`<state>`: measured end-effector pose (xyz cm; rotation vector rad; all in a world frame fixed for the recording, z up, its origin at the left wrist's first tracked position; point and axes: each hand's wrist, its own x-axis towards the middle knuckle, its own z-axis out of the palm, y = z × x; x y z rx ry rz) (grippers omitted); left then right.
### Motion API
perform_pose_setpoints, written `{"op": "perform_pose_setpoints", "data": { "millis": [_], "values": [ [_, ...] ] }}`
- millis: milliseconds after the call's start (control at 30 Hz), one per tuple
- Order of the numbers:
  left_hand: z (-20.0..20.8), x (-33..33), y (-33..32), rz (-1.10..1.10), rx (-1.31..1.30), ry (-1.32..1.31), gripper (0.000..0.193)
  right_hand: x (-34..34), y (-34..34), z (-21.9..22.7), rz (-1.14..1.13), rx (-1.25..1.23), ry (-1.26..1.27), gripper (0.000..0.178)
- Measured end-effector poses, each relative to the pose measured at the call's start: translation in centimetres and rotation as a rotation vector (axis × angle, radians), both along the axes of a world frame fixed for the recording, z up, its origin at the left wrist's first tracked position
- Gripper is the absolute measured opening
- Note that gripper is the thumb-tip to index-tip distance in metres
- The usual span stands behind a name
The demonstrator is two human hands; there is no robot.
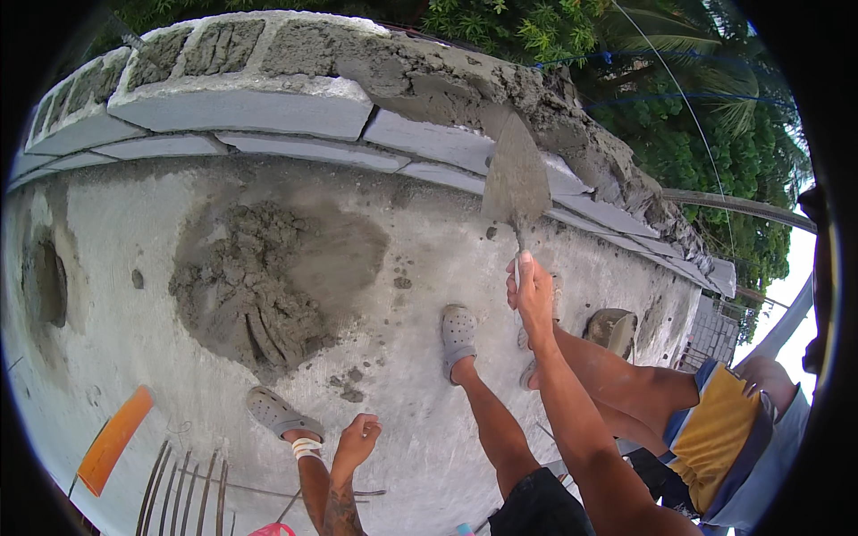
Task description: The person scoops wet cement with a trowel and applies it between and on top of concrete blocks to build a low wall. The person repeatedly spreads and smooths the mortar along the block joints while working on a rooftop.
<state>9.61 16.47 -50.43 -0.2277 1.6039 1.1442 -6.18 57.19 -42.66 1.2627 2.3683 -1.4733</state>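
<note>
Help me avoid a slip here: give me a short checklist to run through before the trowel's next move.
1. Trowel held by its handle: ok, the right hand grips it.
2. Left hand free: ok, fingers curled, with nothing visible in them.
3. Mortar supply: ok, a mortar pile lies on the floor.
4. Mortar layer along the wall even: not ok, it looks lumpy.
5. Space on the right: not ok, another person stands close to the right forearm.
6. Trowel's underside carrying mortar: cannot tell, it faces away.
</note>
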Motion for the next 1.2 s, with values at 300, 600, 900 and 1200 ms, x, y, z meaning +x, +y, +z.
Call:
{"op": "perform_pose_setpoints", "data": {
  "millis": [300, 600, 900, 1200],
  "values": [
    [1.9, -1.7, -0.3, 0.069, 0.003, -0.019, 0.029, 5.1, -12.7, -8.6, 0.457, -0.027, -0.11, 0.044],
    [4.7, -1.8, -0.3, 0.075, 0.091, 0.033, 0.027, -21.0, -21.1, -24.2, 1.035, 0.543, -0.103, 0.037],
    [5.6, -4.8, -3.0, 0.138, 0.095, 0.055, 0.027, -9.2, -17.6, -19.3, 1.486, 0.477, -0.449, 0.035],
    [5.3, -3.7, -1.9, 0.113, 0.109, 0.034, 0.027, -6.8, -25.6, -27.2, 0.838, 0.369, -0.32, 0.027]
  ]
}}
